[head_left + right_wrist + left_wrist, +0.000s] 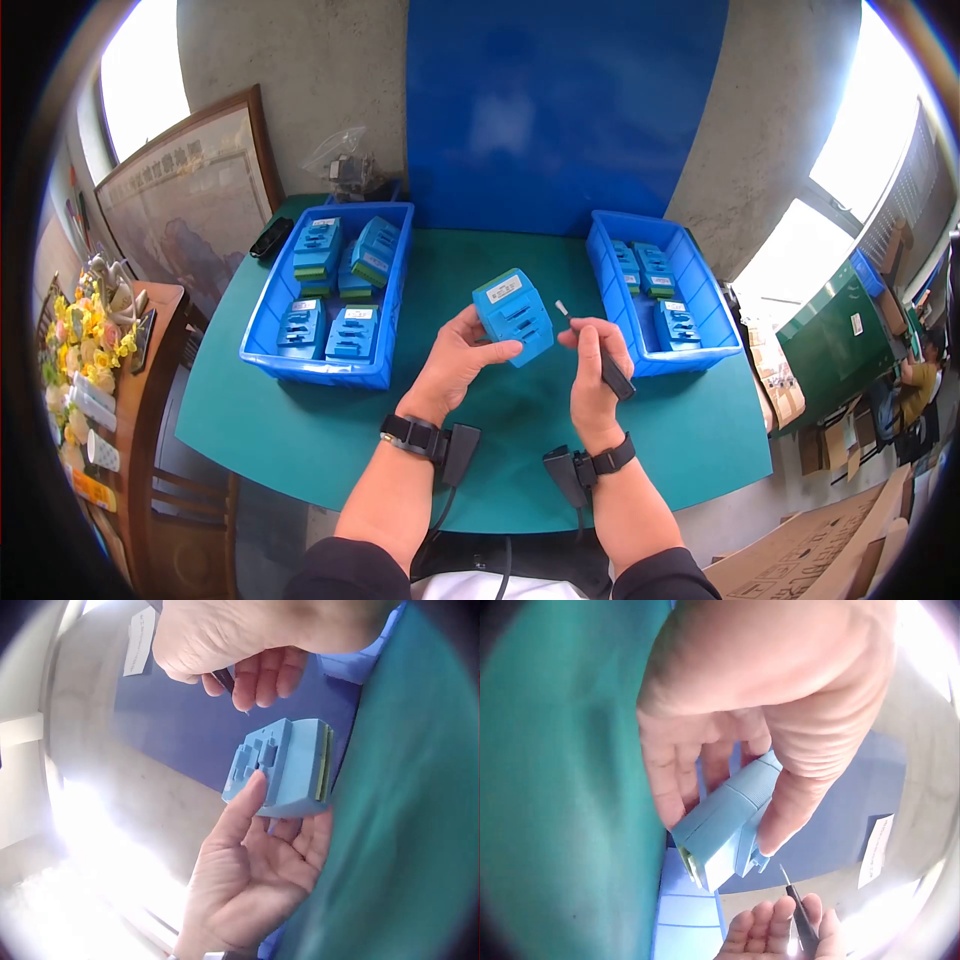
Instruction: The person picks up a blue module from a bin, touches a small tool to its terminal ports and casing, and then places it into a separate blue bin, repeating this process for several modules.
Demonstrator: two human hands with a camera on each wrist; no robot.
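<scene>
My left hand [460, 352] grips a blue plastic module [515, 318] with a white label, slots in its face and a green edge. The thumb lies across the slotted face, and the other fingers are behind the body. To the right of the module, my right hand [600, 362] holds a small screwdriver [802, 919] with a black handle and a thin metal shaft. Its tip points toward the module, with a gap between them in the left wrist view. In the right wrist view the module [300, 761] shows its slotted side, and most of the screwdriver is hidden by the fingers.
A blue bin [318, 372] on the left contains several similar modules. Another blue bin [690, 360] on the right also has several. Both stand on a green table [480, 490]. Behind it rises a blue panel [560, 110]; flowers [90, 340] are at far left.
</scene>
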